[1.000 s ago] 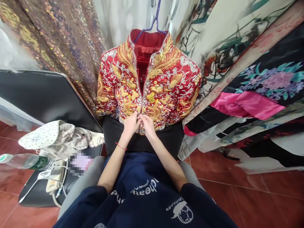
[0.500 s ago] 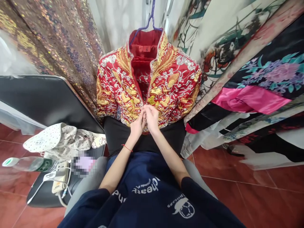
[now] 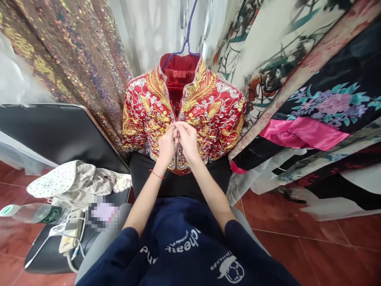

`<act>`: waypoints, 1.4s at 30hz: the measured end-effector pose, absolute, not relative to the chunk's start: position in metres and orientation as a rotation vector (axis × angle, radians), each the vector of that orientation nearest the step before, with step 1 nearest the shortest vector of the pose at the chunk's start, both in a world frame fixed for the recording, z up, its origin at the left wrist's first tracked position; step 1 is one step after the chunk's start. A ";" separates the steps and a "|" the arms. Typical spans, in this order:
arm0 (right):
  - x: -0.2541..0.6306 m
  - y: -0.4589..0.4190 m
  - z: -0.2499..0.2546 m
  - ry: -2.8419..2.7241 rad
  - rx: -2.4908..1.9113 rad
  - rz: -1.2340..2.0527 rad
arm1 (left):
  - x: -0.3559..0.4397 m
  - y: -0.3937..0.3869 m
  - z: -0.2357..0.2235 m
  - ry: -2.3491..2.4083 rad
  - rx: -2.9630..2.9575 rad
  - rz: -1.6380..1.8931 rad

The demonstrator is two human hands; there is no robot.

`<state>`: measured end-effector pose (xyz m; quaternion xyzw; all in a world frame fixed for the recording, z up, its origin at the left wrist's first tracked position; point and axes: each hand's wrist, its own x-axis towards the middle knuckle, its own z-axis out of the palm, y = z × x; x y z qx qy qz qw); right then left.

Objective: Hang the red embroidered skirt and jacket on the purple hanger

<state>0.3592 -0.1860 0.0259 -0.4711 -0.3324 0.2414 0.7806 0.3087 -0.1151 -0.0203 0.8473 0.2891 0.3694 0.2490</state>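
Observation:
A red jacket (image 3: pixel 208 103) with gold and silver embroidery hangs in front of me on a purple hanger (image 3: pixel 187 41). Its collar stands open in a V, and the front edges meet at my fingers. My left hand (image 3: pixel 168 143) is closed at the front opening, fingertips pinched on the jacket's edge. Against it, my right hand (image 3: pixel 188 140) pinches the same spot with thumb and forefinger. The small fastening between the fingertips is hidden. Below the hands the two front edges lie together.
On the left, a black chair (image 3: pixel 53 131) holds a dotted white cloth hat (image 3: pixel 53 180), a plastic bottle (image 3: pixel 32 213) and a power strip (image 3: pixel 71 230) with cables. Sequined fabric (image 3: pixel 89 51) hangs behind it. Floral garments (image 3: pixel 333 103) with a pink bow (image 3: pixel 303 133) hang on the right.
Both hands have moved slightly up the jacket's front, still pinching. The V of the opening is shorter and narrower, and the jacket appears lower in view.

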 end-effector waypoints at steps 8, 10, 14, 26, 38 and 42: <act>0.369 -0.160 0.055 -0.724 -1.020 0.398 | 0.304 -0.134 -0.018 0.857 2.311 0.962; 0.374 -0.153 0.063 -0.737 -1.050 0.348 | 0.304 -0.136 -0.014 0.837 2.322 0.964; 0.387 -0.153 0.066 -0.804 -1.153 0.314 | 0.304 -0.131 -0.010 0.854 2.335 0.935; 0.428 -0.142 0.093 -0.939 -1.968 -0.083 | 0.329 -0.036 0.117 0.228 2.678 1.346; 0.486 -0.205 0.123 -1.213 -2.105 -0.971 | 0.314 0.019 0.150 0.192 2.848 1.117; 0.516 -0.211 0.135 -1.282 -2.197 -0.864 | 0.324 0.022 0.161 0.243 2.730 1.262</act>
